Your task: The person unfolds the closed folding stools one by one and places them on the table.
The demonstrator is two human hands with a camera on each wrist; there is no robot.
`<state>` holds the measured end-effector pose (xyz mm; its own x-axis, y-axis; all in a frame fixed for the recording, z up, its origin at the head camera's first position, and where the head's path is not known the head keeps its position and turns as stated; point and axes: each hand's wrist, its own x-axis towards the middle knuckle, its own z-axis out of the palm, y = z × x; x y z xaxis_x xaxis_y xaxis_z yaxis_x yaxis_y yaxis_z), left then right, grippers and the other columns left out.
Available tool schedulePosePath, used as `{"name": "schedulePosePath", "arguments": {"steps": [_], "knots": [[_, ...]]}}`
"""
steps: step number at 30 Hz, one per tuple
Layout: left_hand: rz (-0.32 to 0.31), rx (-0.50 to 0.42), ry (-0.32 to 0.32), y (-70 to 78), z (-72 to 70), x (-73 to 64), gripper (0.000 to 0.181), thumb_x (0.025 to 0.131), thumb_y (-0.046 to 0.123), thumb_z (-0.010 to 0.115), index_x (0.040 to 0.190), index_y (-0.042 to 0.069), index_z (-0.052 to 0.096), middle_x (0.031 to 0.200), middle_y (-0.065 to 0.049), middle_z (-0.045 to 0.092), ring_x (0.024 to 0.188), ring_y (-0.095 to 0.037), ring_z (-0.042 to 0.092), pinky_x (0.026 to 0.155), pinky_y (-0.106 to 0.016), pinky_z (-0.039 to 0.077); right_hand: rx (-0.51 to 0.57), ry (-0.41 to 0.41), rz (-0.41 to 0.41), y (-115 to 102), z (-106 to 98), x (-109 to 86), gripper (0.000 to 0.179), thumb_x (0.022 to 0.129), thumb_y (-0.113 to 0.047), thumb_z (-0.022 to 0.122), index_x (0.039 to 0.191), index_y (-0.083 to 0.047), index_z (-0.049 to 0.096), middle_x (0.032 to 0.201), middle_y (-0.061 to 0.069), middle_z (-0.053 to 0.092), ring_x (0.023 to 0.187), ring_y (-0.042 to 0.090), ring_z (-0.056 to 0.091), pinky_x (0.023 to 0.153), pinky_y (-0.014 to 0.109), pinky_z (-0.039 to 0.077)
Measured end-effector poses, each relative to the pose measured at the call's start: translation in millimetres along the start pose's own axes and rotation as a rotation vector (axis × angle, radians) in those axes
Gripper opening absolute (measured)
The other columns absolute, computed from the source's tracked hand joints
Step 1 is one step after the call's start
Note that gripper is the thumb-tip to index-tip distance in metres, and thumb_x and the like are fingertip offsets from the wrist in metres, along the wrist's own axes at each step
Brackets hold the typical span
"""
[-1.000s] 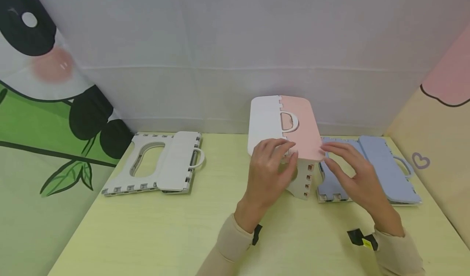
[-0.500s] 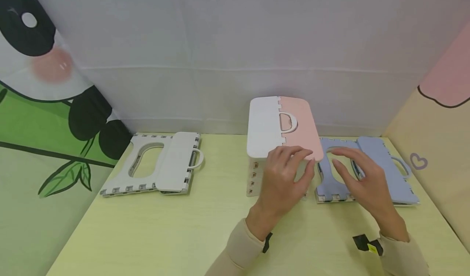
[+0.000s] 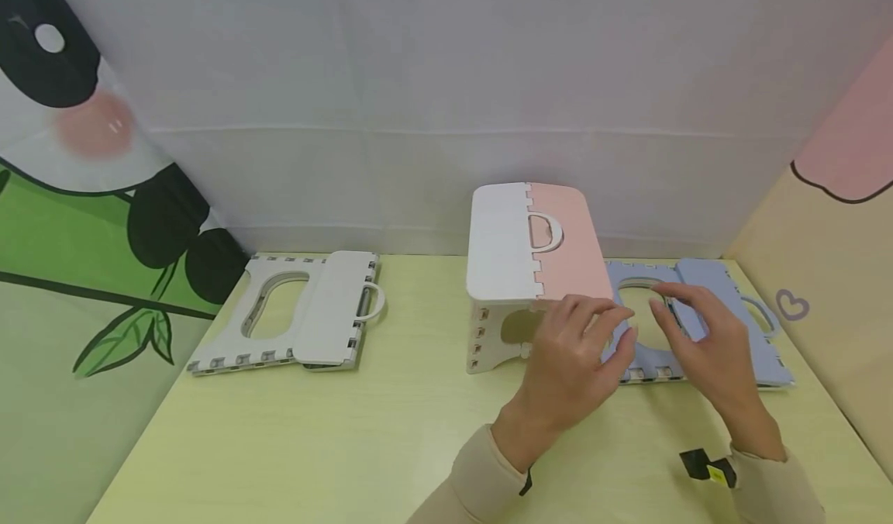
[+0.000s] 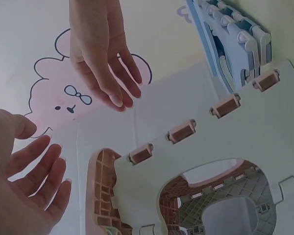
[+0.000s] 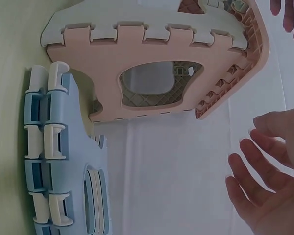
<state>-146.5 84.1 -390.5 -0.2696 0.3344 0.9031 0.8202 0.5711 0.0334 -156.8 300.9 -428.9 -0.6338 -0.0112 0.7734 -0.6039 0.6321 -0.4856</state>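
1. At the left, a white plastic folding step stool with an oval cut-out and loop handle [image 3: 324,307] is lying flat on the pale yellow-green tabletop [image 3: 314,446], probably because its hinged panels are folded together; its handle is pointing toward the middle.
2. Right of centre, near the grey-white cloth backdrop [image 3: 391,82], a white-and-pink plastic step stool with a hinged top [image 3: 516,276] is standing upright. Its side panels appear to be bearing the level top, with the row of hinges joining the two. The white loop handle [image 3: 558,233] is lying against the pink half, presumably to leave the top flat.
3. The left hand [image 3: 574,353] is hovering in front of the standing stool's near pink corner, fingers loosely spread and holding nothing; the wrist views are showing it apart from the plastic.
4. Farther right, a light-blue plastic folding step stool with an oval cut-out [image 3: 706,274] is lying folded beside the standing one; whether they are touching is unclear.
5. The right hand [image 3: 711,346] is hanging above the blue stool, thumb and fingers well apart, gripping nothing and facing the left hand.
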Motion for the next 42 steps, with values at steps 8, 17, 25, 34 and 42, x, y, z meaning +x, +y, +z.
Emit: {"name": "schedulePosePath", "arguments": {"steps": [8,17,25,34,42], "knots": [[0.032,0.017,-0.084,15.5,13.5,-5.2,0.013,0.096,0.023,0.069,0.101,0.015,0.078,0.102,0.003,0.070,0.096,-0.012,0.062,0.088,-0.020,0.049,-0.039,0.007,0.082,7,-6,-3.6,0.030,0.089,0.006,0.074,0.118,0.003,0.072,0.111,0.021,0.071,0.113,-0.008,0.056,0.100,0.011,0.040],[0.016,0.049,-0.142,21.7,30.1,-14.1,0.016,0.097,0.026,0.067,0.103,0.017,0.079,0.103,0.005,0.070,0.096,-0.011,0.061,0.084,-0.020,0.049,-0.057,0.030,0.128,20,-8,-8.9,0.032,0.088,0.007,0.075,0.119,0.003,0.072,0.110,0.023,0.070,0.112,-0.011,0.055,0.099,0.009,0.040],[-0.009,0.082,-0.198,24.0,40.6,-20.1,0.018,0.098,0.030,0.066,0.106,0.019,0.078,0.105,0.005,0.069,0.098,-0.011,0.061,0.083,-0.019,0.050,-0.100,0.040,0.175,30,-11,-12.3,0.031,0.089,0.004,0.075,0.120,0.004,0.071,0.111,0.023,0.070,0.110,-0.016,0.050,0.097,0.005,0.037],[-0.048,0.063,-0.251,26.8,53.0,-26.0,0.018,0.096,0.030,0.070,0.107,0.017,0.076,0.106,0.003,0.069,0.098,-0.013,0.062,0.085,-0.021,0.052,-0.173,0.047,0.269,41,-16,-13.5,0.030,0.092,-0.002,0.073,0.121,0.005,0.069,0.114,0.026,0.069,0.106,-0.021,0.042,0.094,0.003,0.034],[-0.080,0.104,-0.345,28.7,60.8,-29.9,0.021,0.099,0.035,0.067,0.111,0.019,0.075,0.108,0.004,0.069,0.100,-0.012,0.062,0.088,-0.021,0.052,-0.233,0.018,0.350,49,-21,-14.3,0.031,0.094,-0.003,0.072,0.123,0.006,0.067,0.116,0.027,0.067,0.107,0.016,0.058,0.091,0.002,0.030]]}}
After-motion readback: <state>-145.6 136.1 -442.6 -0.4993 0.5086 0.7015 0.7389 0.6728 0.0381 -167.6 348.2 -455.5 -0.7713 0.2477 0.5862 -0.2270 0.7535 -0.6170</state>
